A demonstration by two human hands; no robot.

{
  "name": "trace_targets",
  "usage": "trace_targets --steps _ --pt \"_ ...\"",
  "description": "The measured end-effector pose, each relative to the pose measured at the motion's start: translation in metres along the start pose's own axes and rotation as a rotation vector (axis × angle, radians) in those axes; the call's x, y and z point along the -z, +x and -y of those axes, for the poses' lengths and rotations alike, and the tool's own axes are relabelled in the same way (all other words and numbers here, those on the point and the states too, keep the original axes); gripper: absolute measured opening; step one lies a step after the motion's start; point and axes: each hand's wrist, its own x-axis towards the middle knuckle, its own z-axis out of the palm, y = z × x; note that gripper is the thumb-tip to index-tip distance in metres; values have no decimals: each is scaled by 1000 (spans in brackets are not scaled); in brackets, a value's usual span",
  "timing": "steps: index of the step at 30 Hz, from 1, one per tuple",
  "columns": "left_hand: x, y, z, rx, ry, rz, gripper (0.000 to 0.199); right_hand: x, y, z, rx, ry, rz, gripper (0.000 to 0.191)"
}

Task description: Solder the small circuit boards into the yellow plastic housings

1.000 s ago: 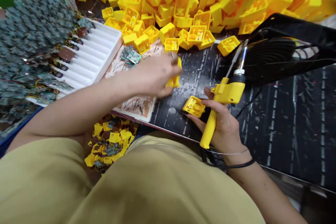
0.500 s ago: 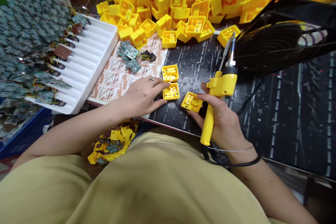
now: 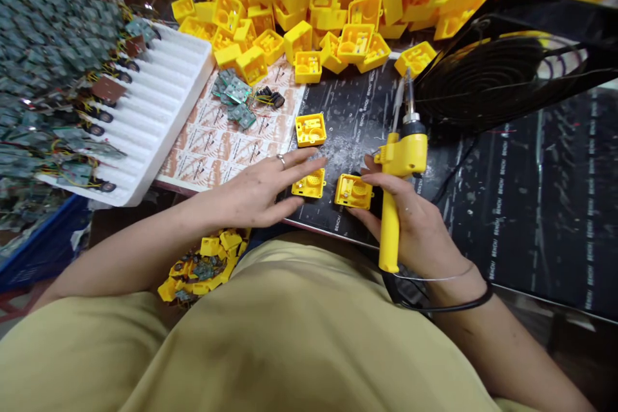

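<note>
My right hand (image 3: 410,219) is wrapped around a yellow gun-shaped soldering iron (image 3: 390,225), its metal tip pointing away from me. The thumb and a finger of that hand also reach the right side of a small open yellow plastic casing (image 3: 353,192). On the left, my left hand (image 3: 261,187) has its thumb and fingers around a second yellow casing (image 3: 309,184), partly covered by the fingers. Just beyond it lies a third yellow casing (image 3: 311,130), open side up, untouched. Molded posts and small metal pieces show inside the casings.
A large heap of yellow casings (image 3: 299,0) fills the back. At left, a white foam tray (image 3: 178,90) bears many wired circuit boards. A few loose boards (image 3: 234,96) lie on the patterned sheet. A black fan (image 3: 502,71) stands right; yellow parts (image 3: 203,264) sit below the table edge.
My left hand has drawn its casing slightly toward me, away from the third one, and the casing is turned. The casing by my right hand has straightened a little; the soldering iron stands more upright.
</note>
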Motion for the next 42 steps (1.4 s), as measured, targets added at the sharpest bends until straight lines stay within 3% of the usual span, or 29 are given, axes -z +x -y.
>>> trace_targets --steps 4,7,9,12,16,18,22,25,28,31,35,38,42 --pt "-20 -5 -5 80 39 -156 63 1 1 -1 39 -1 16 52" --pt "-32 -4 -8 40 53 -189 59 -1 2 -1 94 -6 36 49" --pt "-30 -1 -8 1 55 -174 61 -1 2 -1 115 -11 44 50" --pt "-4 4 4 40 107 -182 52 1 0 1 114 -27 36 54" --pt "54 17 48 324 309 -334 30 4 -1 3 83 -45 -68 61" --pt "70 28 70 383 355 -336 28 4 0 4 66 -41 -111 63" --pt "62 54 92 364 398 -234 36 -1 5 7 51 -40 -148 58" --pt "53 66 96 380 400 -167 26 0 7 9 58 -54 -150 53" --pt "68 65 99 451 140 -280 34 3 6 8 24 -58 -144 52" --pt "90 57 100 439 -302 -453 55 4 5 6 -38 -42 -157 51" --pt "94 52 88 403 -656 -487 60 0 12 7 -21 -9 -171 53" --pt "82 49 70 448 -716 -425 55 -5 22 13 -54 82 -180 55" --pt "62 45 39 437 -563 -366 51 -18 41 26 -111 261 -201 59"
